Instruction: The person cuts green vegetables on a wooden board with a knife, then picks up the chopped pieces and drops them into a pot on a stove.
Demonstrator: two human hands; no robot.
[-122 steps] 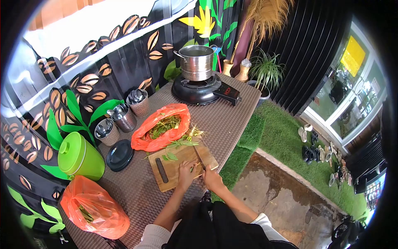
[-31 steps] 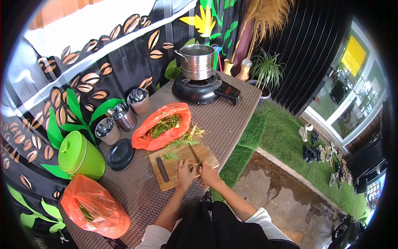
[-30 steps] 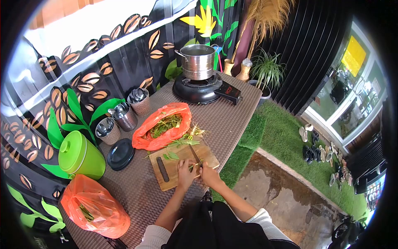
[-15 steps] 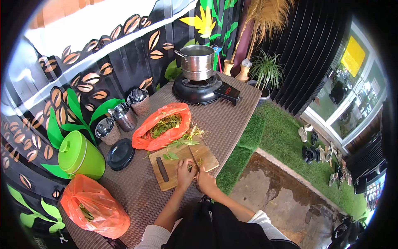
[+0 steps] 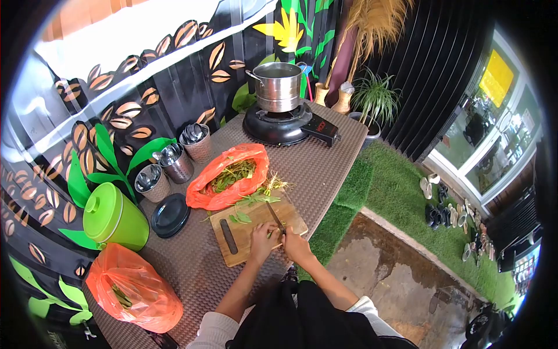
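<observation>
My right hand (image 5: 296, 244) is wrapped round the handle of a knife (image 5: 274, 214), whose blade points away from me over the wooden cutting board (image 5: 244, 239). Close beside it, my left hand (image 5: 263, 239) presses a small bunch of green leaves (image 5: 269, 234) onto the board with bent fingers. Loose leaves (image 5: 240, 217) lie further up the board. Pale stems with roots (image 5: 274, 184) rest at its far edge. Just behind sits an orange plastic bag (image 5: 200, 200), open at the top and full of leafy greens (image 5: 233, 176).
A metal pot (image 5: 278, 93) stands on a black portable stove (image 5: 273, 132) at the table's far end. On the left are cutlery holders (image 5: 176, 164), dark plates (image 5: 170, 215), a green lidded bucket (image 5: 119, 221) and a second orange bag (image 5: 136, 291).
My right hand and the knife have shifted slightly up and to the right. My left hand stays nearly in place, still on the leaves.
</observation>
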